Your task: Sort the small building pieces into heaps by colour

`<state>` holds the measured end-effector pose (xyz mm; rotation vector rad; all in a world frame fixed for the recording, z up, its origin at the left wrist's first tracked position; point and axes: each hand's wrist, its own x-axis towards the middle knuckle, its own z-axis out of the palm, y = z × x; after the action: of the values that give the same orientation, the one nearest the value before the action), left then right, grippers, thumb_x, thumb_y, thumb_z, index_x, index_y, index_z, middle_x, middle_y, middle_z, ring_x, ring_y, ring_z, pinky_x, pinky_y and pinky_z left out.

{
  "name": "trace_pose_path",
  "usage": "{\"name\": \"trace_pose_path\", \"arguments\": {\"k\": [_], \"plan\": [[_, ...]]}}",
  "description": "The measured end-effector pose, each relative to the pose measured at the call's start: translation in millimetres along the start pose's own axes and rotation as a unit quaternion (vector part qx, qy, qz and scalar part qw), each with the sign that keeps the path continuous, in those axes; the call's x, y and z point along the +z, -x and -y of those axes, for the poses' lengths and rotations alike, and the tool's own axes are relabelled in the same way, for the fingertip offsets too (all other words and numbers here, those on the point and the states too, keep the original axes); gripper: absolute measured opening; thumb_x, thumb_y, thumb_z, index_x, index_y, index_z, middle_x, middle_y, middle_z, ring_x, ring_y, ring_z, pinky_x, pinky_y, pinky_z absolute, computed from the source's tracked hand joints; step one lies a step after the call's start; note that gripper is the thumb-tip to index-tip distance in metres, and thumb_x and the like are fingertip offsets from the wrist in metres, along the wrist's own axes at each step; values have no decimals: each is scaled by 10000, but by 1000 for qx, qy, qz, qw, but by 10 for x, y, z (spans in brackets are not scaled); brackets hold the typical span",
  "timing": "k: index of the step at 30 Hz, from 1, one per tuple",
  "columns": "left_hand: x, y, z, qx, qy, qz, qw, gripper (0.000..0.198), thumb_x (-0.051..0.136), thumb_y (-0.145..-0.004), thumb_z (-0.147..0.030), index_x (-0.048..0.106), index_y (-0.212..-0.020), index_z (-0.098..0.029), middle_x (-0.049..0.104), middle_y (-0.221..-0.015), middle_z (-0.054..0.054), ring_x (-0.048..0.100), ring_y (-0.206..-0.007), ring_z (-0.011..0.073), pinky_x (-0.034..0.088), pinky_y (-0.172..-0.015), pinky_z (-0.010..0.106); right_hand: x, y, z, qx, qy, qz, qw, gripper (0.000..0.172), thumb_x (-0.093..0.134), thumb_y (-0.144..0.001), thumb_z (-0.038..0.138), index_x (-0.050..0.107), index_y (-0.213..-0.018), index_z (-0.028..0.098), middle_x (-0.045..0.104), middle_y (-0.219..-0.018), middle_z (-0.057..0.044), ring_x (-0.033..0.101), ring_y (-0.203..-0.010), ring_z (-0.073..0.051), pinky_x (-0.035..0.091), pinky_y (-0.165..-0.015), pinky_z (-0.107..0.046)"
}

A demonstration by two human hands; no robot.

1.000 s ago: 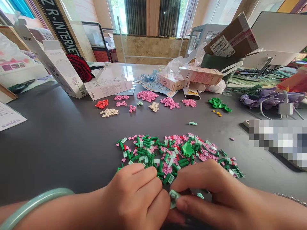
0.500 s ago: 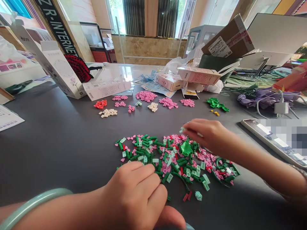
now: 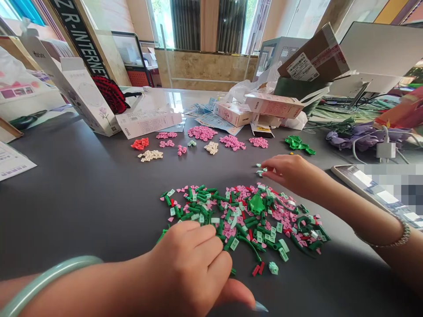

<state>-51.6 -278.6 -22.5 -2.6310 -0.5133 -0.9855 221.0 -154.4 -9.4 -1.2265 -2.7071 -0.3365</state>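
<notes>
While the left hand (image 3: 188,259) rests curled on one heap of glossy plastic bricks (image 3: 241,215), fingers pressed together, grip unclear, the right hand (image 3: 291,172) pinches two small pale green pieces (image 3: 261,173) just beyond the heap

white set box (image 3: 87,94) | cardboard parcel (image 3: 313,55) | white charger (image 3: 385,150) | purple artificial flowers (image 3: 366,138)

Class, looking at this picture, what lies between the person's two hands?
In the head view, a loose pile of green and pink building bricks lies between the left hand and the right hand.
</notes>
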Motion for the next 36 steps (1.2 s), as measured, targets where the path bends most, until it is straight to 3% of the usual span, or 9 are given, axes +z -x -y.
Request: {"name": "trace_pose_path", "arguments": {"k": [3,6,11,14,18,25,30,36], "plan": [[-12,-8,-5,-1,8,4,1000,508,450,-961,-374,430,-493,-179,348,-473,-27,270,-467,130,139,-466,319,-151,14,277,-52,-120,-50,990,207,475,-949,185,673,-914,138,652,-821,-72,607,-721,-188,465,-654,-313],[-44,-26,-9,-9,11,28,1000,506,469,-951,-377,445,-488,-176,373,-463,-21,298,-464,131,164,-459,318,-281,37,620,-133,-231,-45,963,216,459,-986,161,667,-944,123,631,-848,-67,578,-748,-169,448,-647,-286],[-76,-31,-19,-15,24,52,998,496,514,-922,-420,462,-495,-174,407,-472,-21,340,-467,129,202,-453,315,-310,64,897,-222,-201,6,954,160,550,-919,44,658,-834,128,601,-825,-59,528,-735,-172,434,-703,-306],[-74,-38,-23,-18,21,50,998,503,510,-926,-413,460,-486,-176,407,-465,-21,345,-461,130,203,-448,317,-273,55,901,-224,-162,41,960,192,565,-870,-35,654,-817,127,604,-853,-62,532,-765,-179,427,-719,-308],[-65,-47,-25,-15,14,39,999,515,476,-946,-388,467,-477,-174,402,-456,-20,334,-448,133,192,-444,324,-247,26,899,-204,-155,80,963,170,580,-877,-17,646,-818,128,579,-822,-51,505,-726,-171,410,-664,-287],[-67,-45,-18,-32,10,41,999,519,366,-983,-408,499,-539,-175,446,-490,-10,374,-453,136,253,-429,313,-292,24,912,-192,-169,60,965,110,577,-902,60,608,-823,129,547,-809,-50,488,-723,-177,410,-659,-290],[-51,-71,30,-56,-36,57,996,481,277,-1000,-416,570,-728,-148,558,-598,16,493,-515,154,348,-463,295,-442,162,998,-166,-271,34,948,98,553,-897,41,591,-885,131,560,-779,-27,503,-691,-153,396,-626,-251],[-57,-61,26,-18,-36,59,997,393,367,-984,-207,506,-617,-174,473,-521,-13,397,-455,143,243,-445,316,-536,250,1144,-153,-393,40,906,110,638,-866,47,575,-837,133,542,-752,6,491,-644,-109,364,-566,-199]]}}
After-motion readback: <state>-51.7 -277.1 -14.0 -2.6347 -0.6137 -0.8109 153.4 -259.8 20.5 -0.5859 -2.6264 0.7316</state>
